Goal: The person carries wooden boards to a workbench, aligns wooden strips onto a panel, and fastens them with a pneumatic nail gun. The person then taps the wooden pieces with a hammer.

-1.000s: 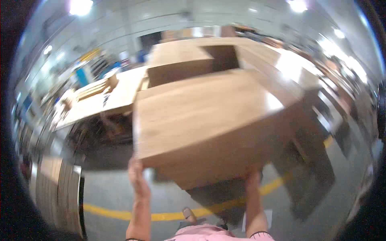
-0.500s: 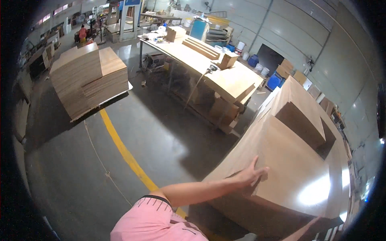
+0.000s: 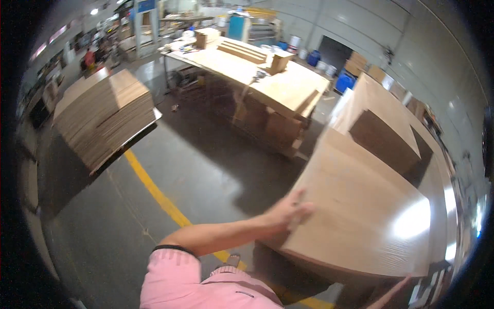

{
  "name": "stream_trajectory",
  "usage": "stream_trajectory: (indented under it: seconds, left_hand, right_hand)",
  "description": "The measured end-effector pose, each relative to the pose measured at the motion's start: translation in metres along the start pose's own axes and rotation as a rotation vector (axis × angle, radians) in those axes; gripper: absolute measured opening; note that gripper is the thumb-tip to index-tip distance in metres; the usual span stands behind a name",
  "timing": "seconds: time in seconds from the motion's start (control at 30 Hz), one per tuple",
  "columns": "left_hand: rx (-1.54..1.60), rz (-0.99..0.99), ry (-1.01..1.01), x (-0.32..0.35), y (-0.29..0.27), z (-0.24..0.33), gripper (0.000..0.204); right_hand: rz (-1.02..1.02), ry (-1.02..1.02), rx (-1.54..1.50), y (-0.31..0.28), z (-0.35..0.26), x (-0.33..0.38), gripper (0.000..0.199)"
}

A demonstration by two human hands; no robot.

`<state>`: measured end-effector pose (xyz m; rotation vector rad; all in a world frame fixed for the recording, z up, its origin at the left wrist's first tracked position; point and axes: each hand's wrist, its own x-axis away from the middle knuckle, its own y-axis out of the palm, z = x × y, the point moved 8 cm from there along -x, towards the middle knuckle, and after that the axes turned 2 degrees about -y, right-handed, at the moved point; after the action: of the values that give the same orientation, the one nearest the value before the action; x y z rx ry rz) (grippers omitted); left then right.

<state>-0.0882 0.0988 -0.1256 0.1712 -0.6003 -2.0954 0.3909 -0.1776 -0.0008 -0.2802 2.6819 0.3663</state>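
A large light-brown wooden panel (image 3: 360, 206) lies on top of a stack at the right. My left hand (image 3: 289, 212) presses flat against its near left edge, fingers spread along the side. My right hand (image 3: 393, 291) shows only as fingertips at the bottom right, under the panel's near corner; its grip is mostly hidden. My pink sleeve fills the lower middle.
A tall stack of wooden boards (image 3: 103, 116) stands on a pallet at the left. A long worktable (image 3: 257, 72) with boards and small boxes runs across the back. A yellow floor line (image 3: 154, 190) crosses the grey concrete. More panels (image 3: 386, 134) stack behind the one I touch.
The view has swung left, then held. The panel that was straight ahead a second ago now lies to the right. My left hand has stayed on its edge.
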Motion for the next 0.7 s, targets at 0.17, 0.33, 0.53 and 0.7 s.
stream_trajectory:
  seconds: [0.17,0.33,0.53,0.7]
  left_hand:
    - [-0.071,0.019,-0.051,0.049,-0.014,0.06,0.093]
    - [-0.051,0.079,0.033,0.056,-0.043,0.073,0.084]
    - [-0.129,0.129,0.007,-0.019,-0.046,0.091,0.063]
    - [-0.166,0.145,-0.227,-0.082,-0.044,0.108,0.057]
  right_hand:
    - [0.11,0.048,-0.075,-0.049,-0.002,0.025,0.088]
    - [0.144,0.137,-0.159,-0.054,0.018,0.029,0.089]
    - [0.177,0.265,-0.247,-0.063,0.023,0.03,0.09]
    - [-0.261,-0.148,0.193,-0.071,0.012,0.014,0.091]
